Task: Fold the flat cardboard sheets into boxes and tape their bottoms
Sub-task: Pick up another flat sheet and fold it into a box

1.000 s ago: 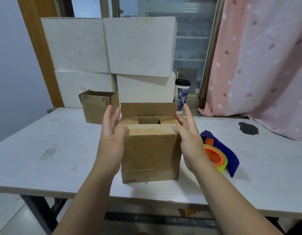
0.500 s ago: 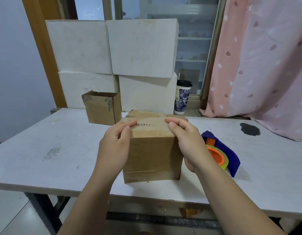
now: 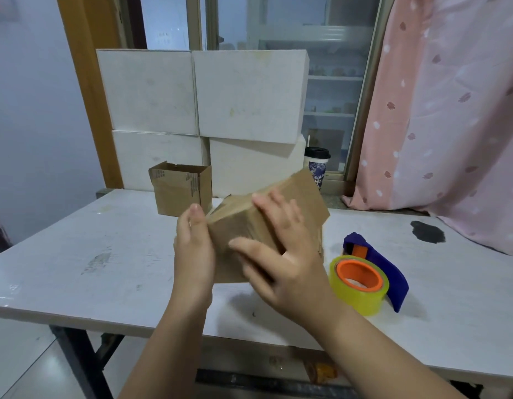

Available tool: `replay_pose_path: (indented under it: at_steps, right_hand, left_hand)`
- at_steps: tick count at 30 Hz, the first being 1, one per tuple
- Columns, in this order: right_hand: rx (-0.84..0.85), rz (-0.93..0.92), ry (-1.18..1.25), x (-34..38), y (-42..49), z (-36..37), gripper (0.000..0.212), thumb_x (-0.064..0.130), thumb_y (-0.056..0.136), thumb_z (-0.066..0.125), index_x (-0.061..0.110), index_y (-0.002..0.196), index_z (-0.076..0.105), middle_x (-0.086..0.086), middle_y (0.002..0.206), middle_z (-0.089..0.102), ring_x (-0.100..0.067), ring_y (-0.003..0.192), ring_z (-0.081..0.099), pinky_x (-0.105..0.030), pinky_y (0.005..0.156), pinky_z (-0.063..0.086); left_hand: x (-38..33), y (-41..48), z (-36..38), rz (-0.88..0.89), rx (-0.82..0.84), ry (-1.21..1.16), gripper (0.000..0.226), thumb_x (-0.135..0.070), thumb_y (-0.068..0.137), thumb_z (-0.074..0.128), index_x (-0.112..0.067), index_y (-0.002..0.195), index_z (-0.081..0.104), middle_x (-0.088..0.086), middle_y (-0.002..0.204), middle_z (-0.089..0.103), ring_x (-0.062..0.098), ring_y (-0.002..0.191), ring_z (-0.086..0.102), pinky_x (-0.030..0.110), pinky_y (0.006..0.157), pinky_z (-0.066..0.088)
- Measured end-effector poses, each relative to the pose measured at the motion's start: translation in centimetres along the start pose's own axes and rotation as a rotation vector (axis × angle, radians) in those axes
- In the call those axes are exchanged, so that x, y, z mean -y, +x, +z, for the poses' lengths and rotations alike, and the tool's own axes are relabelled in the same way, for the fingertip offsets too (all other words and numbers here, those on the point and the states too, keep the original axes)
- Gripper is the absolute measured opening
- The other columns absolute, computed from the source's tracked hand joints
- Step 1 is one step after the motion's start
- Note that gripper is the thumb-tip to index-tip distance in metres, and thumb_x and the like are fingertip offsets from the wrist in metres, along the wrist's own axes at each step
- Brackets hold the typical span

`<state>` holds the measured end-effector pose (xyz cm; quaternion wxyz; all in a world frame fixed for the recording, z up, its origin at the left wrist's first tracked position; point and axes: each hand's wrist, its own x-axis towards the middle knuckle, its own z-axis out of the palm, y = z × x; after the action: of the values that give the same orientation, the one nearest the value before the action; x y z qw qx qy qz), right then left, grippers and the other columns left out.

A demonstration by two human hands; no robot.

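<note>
**While both hands clasp it, a cardboard box (image 3: 310, 203) tilts at mid-frame over the table (image 3: 105, 254)**

As it sits at the centre of the frame, the brown box is tipped so that its right end points toward the upper right and its nearest corner faces the camera. Its flaps lie folded shut, and its surfaces are blurred. Whether its lower edge touches the table cannot be told — the hands and wrists cover it.

The left hand (image 3: 193, 249) is pressed against the box's left face, thumb straight and upright along the edge. Its fingers are hidden behind the cardboard, so whether they curl round the box cannot be told. The right hand (image 3: 284, 254) lies spread over the box from the right. Its fingers stretch straight across the upper face, and the thumb reaches along the near face, pointing left.

Just right of the right wrist, a yellow tape roll (image 3: 361, 295) with an orange core stands on the table. It is mounted in a blue dispenser (image 3: 390, 272) whose body runs toward the lower right. Further back, left of centre, an open box (image 3: 180, 191) of the same brown cardboard stands upright with its top flaps raised, apart from the held one. Behind it, four white cartons (image 3: 197, 110) are stacked two on two against the window, and a paper cup (image 3: 317, 165) — dark-lidded, patterned — stands at their right. A pink curtain (image 3: 450, 110) fills the upper right, and a dark patch (image 3: 427, 231) marks the tabletop below it.
</note>
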<state>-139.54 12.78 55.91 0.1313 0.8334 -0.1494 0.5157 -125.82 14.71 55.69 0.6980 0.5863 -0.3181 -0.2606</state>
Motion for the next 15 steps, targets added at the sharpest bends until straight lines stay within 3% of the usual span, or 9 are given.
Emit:
replay_pose_path:
  at_steps: [3,4,7,9,11,13,15]
  right_hand:
    - [0.03,-0.167,-0.039,-0.4,-0.5,0.7,0.017,0.02,0.089,0.063,0.008,0.086,0.075,-0.022,0.133,0.053,-0.044,0.128,0.045,-0.054,0.1,0.04]
    - [0.038,-0.185,-0.042,-0.7,-0.8,0.8,0.014,0.017,0.088,0.064,0.007,0.084,0.073,-0.022,0.132,0.054,-0.044,0.128,0.045,-0.053,0.099,0.041]
    - [0.056,-0.201,-0.052,-1.5,-2.2,0.9,0.005,0.011,0.084,0.068,0.008,0.088,0.07,-0.021,0.133,0.054,-0.043,0.13,0.044,-0.052,0.099,0.041]
    - [0.06,-0.215,-0.053,-1.5,-2.8,0.8,0.019,0.013,0.085,0.066,0.013,0.103,0.061,-0.016,0.136,0.051,-0.041,0.129,0.045,-0.051,0.101,0.041]
    - [0.072,-0.185,-0.059,-1.0,-3.0,0.6,0.036,0.017,0.085,0.063,0.018,0.119,0.052,-0.007,0.139,0.049,-0.035,0.131,0.045,-0.048,0.106,0.037]
    - [0.135,-0.001,0.045,-0.2,-3.3,0.6,0.051,0.015,0.084,0.057,0.025,0.132,0.044,0.003,0.145,0.046,-0.023,0.14,0.035,-0.045,0.113,0.027]
    - [0.157,0.326,0.344,0.6,-3.7,0.7,0.073,0.009,0.075,0.055,0.042,0.138,0.036,0.012,0.153,0.029,-0.012,0.146,0.018,-0.033,0.118,0.017]
  left_hand:
    - [0.1,-0.3,-0.3,-0.363,0.165,-0.287,0.047,-0.058,0.088,0.045,-0.027,0.121,0.053,-0.001,0.103,0.063,0.019,0.083,0.06,0.032,0.055,0.049]
    - [0.3,-0.4,-0.4,-0.428,0.228,-0.304,0.047,-0.053,0.086,0.05,-0.024,0.124,0.054,0.001,0.098,0.064,0.02,0.075,0.06,0.032,0.051,0.048]
    - [1.4,-0.7,-0.6,-0.546,0.337,-0.367,0.041,-0.041,0.083,0.058,-0.027,0.122,0.058,0.006,0.096,0.069,0.025,0.076,0.067,0.053,0.065,0.051]
    - [2.1,-1.0,-0.7,-0.573,0.377,-0.416,0.042,-0.04,0.083,0.059,-0.028,0.124,0.057,0.01,0.106,0.069,0.03,0.086,0.066,0.06,0.076,0.046]
    - [2.9,-1.1,-0.7,-0.526,0.337,-0.455,0.043,-0.039,0.083,0.061,-0.028,0.124,0.057,0.01,0.117,0.065,0.03,0.093,0.065,0.059,0.078,0.047]
    - [3.7,-1.1,-0.5,-0.412,0.214,-0.479,0.038,-0.036,0.083,0.064,-0.033,0.12,0.056,0.008,0.122,0.061,0.026,0.101,0.062,0.058,0.081,0.049]
    - [4.0,-1.5,-0.3,-0.214,0.082,-0.418,0.038,-0.032,0.081,0.07,-0.046,0.111,0.054,0.002,0.126,0.054,0.022,0.106,0.058,0.054,0.084,0.051]
